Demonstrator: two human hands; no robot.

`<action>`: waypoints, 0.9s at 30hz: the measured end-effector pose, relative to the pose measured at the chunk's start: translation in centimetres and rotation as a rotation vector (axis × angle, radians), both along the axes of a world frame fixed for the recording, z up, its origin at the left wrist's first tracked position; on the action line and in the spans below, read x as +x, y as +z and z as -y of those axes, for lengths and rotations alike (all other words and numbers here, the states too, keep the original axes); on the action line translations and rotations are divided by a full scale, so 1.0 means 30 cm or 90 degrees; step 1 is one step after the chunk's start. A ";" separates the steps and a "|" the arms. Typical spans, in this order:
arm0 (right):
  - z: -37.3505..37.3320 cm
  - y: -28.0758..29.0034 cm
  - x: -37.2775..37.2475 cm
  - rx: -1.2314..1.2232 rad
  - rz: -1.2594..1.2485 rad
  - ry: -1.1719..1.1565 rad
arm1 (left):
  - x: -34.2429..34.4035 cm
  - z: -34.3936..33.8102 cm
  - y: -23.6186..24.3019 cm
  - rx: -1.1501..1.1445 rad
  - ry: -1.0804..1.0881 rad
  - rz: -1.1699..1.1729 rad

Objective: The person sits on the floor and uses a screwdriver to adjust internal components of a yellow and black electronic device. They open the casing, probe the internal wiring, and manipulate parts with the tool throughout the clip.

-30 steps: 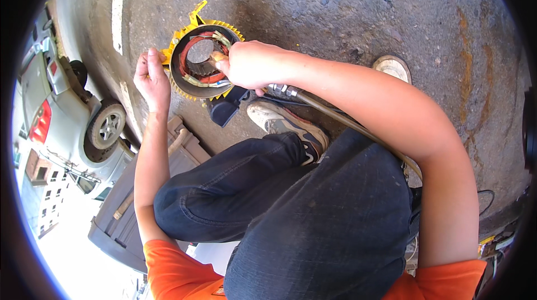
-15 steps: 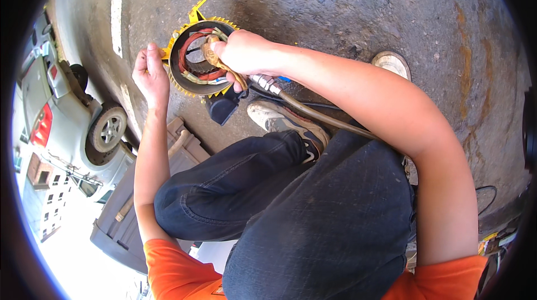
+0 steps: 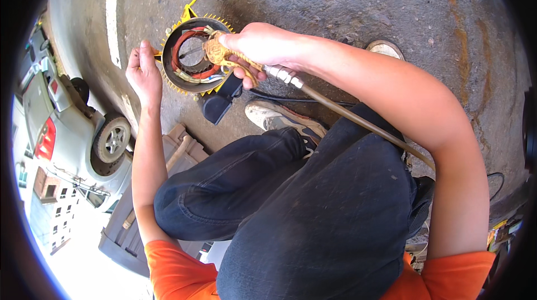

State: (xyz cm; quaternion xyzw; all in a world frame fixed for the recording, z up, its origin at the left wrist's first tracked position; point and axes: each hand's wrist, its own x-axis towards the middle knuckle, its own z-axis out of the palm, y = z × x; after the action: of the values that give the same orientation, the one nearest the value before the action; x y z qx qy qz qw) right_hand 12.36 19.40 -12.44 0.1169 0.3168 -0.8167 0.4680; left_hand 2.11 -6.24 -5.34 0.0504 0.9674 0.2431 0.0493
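A yellow finned electric motor housing point(image 3: 174, 80) rests on the ground with its round end open upward. Inside its dark bore runs a ring of reddish copper windings point(image 3: 177, 53) with pale bound leads. My left hand point(image 3: 145, 75) is closed at the housing's left side, pinching a yellow lug there. In my right hand point(image 3: 260, 45) is a worn yellow-brown air blow gun point(image 3: 219, 53), its thin nozzle pointing into the bore. A metal fitting joins the gun to a brownish hose point(image 3: 347, 114). A black terminal box point(image 3: 219, 105) sticks out from the housing's near side.
My shoe point(image 3: 279, 115) stands just right of the terminal box, and a black cable point(image 3: 302, 100) passes behind it. A grey plastic case point(image 3: 184, 149) lies near my left forearm. Beyond, a silver vehicle point(image 3: 72, 115) is parked at left. A round pale lid-like object point(image 3: 385, 49) lies behind my right forearm.
My right hand has drawn the blow gun slightly to the right, so its grip and hose fitting show more. The housing appears a little farther left, with my left hand still at its side.
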 end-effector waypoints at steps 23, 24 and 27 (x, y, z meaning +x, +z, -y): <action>0.043 0.010 0.075 0.736 -1.079 0.094 | -0.008 0.027 -0.014 0.033 -0.016 -0.006; 0.029 0.011 0.081 0.748 -1.085 0.091 | -0.008 0.025 -0.015 0.032 -0.017 -0.005; 0.006 0.015 0.080 0.755 -1.075 0.088 | -0.007 0.015 -0.012 0.029 -0.014 -0.008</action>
State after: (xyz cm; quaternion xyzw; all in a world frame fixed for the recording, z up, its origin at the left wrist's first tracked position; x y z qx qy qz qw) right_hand 14.77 19.21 -11.99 -0.3010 0.8996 -0.3165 0.0064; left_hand 1.89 -6.69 -5.71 0.0633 0.9614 0.2641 0.0445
